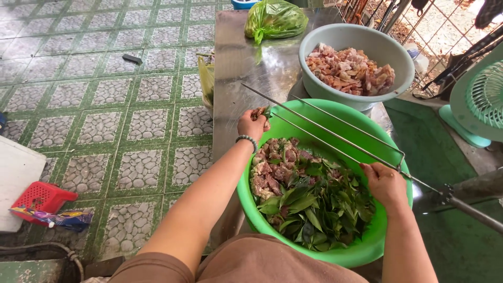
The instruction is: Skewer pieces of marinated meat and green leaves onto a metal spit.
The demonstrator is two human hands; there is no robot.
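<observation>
Head view:
Left hand: pinches a meat piece with a leaf, at the skewer prongs.
Right hand: grips the skewer base.
Prongs: still bare, nothing threaded.
Green basin: full of meat and leaves.
Grey bowl: full of pale meat.

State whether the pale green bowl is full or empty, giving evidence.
Full: the pale green bowl holds raw meat pieces heaped near its rim.

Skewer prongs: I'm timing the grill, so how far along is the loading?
Barely begun. The long metal skewer shows bare prongs. The left hand pinches a piece of meat at one tip; the right hand steadies the fork base. The green basin remains full of meat and leaves.
</observation>
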